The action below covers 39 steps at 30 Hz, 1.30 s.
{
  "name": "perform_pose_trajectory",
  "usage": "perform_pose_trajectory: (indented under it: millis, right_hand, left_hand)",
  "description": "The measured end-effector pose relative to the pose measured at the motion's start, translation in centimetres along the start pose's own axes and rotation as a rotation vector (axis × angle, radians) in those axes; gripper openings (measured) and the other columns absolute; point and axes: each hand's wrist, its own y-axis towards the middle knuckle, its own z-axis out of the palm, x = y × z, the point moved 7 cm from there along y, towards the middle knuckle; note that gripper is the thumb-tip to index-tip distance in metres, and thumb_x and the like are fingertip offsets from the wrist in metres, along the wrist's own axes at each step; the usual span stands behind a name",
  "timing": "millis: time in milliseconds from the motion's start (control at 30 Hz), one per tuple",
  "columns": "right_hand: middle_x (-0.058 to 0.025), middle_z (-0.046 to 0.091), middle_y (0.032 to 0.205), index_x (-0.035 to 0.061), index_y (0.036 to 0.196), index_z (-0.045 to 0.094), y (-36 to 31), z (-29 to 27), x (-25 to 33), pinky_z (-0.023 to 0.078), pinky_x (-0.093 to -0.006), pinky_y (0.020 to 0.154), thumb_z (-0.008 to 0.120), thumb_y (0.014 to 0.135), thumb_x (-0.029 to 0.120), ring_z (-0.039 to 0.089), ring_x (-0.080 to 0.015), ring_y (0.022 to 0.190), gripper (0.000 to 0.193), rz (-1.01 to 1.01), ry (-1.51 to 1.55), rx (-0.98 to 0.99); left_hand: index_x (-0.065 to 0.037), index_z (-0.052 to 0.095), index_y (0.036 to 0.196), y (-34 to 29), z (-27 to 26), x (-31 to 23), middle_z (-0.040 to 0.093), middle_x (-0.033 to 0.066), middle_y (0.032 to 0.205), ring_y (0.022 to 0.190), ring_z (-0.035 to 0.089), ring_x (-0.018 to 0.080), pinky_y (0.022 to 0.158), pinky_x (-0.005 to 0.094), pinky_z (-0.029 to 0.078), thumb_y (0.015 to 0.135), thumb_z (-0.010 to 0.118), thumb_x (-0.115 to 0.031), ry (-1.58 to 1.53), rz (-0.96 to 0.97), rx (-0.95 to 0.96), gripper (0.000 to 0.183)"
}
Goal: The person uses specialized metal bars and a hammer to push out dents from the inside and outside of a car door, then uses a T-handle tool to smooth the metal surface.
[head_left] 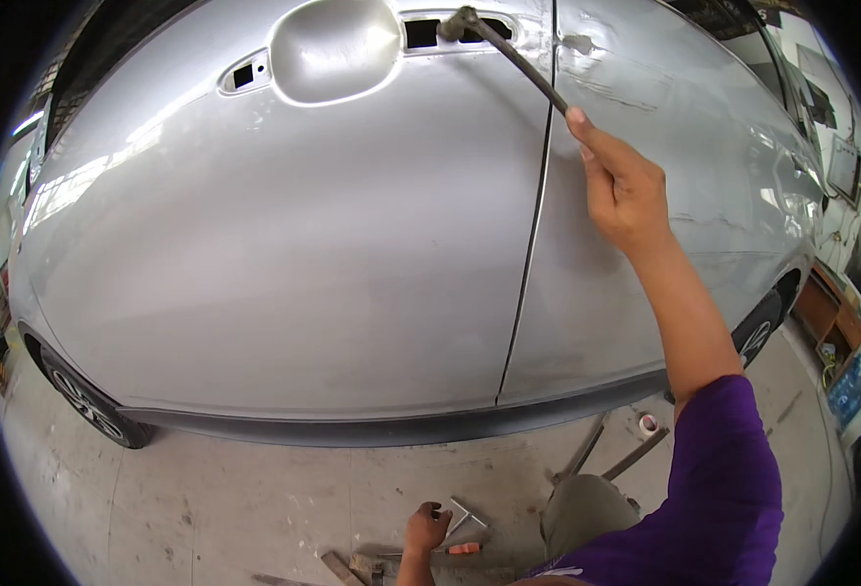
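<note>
My right hand (626, 186) is closed on the lower end of a hammer (520, 64), its arm stretched up across the seam between two car doors. The hammer's dark handle slants up to the left. Its head is at the door-handle opening (423, 34) of the silver front door (352, 225); whether it touches the metal I cannot tell. Low down, my left hand (428, 527) hangs with loosely bent fingers, a gap beside the thumb and nothing visible in it. Beside it lie a T-handle tool (467, 514) and an orange-handled screwdriver (464, 549).
The rear door (635, 88) has creased, wrinkled metal beside the seam. Wood pieces (341, 566), dark bars (635, 455) and a tape roll (648, 424) lie on the floor (255, 498). Car wheels (84, 398) stand at both sides; a wooden shelf (829, 313) is far right.
</note>
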Motion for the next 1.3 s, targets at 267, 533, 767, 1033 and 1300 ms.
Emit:
perform_pose_trajectory:
  millis: [267,533,767,1033,1300]
  right_hand:
    - [-0.0074,0.063,0.073,0.0174,0.123,0.064,-0.3,-1.1,0.2,0.048,-0.0241,0.06,0.054,0.082,-0.008,0.056,-0.015,0.059,0.049,0.013,-0.035,-0.026]
    - [-0.0098,0.067,0.079,0.0129,0.121,0.065,-0.8,-2.7,0.0,0.048,-0.0221,0.062,0.055,0.083,-0.01,0.056,-0.0142,0.06,0.046,0.013,-0.057,-0.059]
    - [-0.009,0.071,0.092,0.0098,0.118,0.066,-1.3,-2.2,-0.5,0.048,-0.0213,0.064,0.055,0.089,-0.005,0.056,-0.0088,0.064,0.035,0.024,-0.026,-0.116]
    - [-0.0051,0.071,0.1,0.0127,0.12,0.065,-0.4,0.6,1.0,0.048,-0.0211,0.068,0.055,0.089,-0.004,0.058,-0.0077,0.068,0.036,0.01,-0.025,-0.002]
    - [-0.0078,0.063,0.075,0.0218,0.124,0.064,4.9,7.3,5.9,0.047,-0.026,0.064,0.057,0.087,-0.002,0.055,-0.0161,0.061,0.044,-0.082,0.08,0.141]
  left_hand:
    - [0.0,0.063,0.109,0.1,-0.1,-0.5,0.069,0.0194,0.095,0.09,0.067,0.0346,0.079,0.0412,0.053,0.08,0.068,-0.036,0.002,-0.002,0.014,0.047]
    - [-0.001,0.065,0.107,0.1,0.2,-0.3,0.069,0.0206,0.094,0.089,0.067,0.0351,0.079,0.0415,0.052,0.079,0.069,-0.037,-0.002,0.004,0.002,0.045]
    - [0.001,0.063,0.105,-0.1,-0.2,-0.5,0.07,0.0188,0.09,0.086,0.067,0.0361,0.078,0.0426,0.052,0.079,0.068,-0.035,0.018,0.033,-0.019,0.044]
    - [-0.001,0.063,0.11,0.3,0.8,-0.7,0.069,0.0193,0.095,0.091,0.067,0.0346,0.08,0.0409,0.053,0.08,0.069,-0.036,-0.039,-0.007,0.027,0.046]
    - [-0.002,0.062,0.11,1.1,1.4,-0.5,0.068,0.0204,0.096,0.096,0.064,0.0364,0.084,0.0433,0.051,0.08,0.066,-0.034,-0.031,-0.032,0.036,0.044]
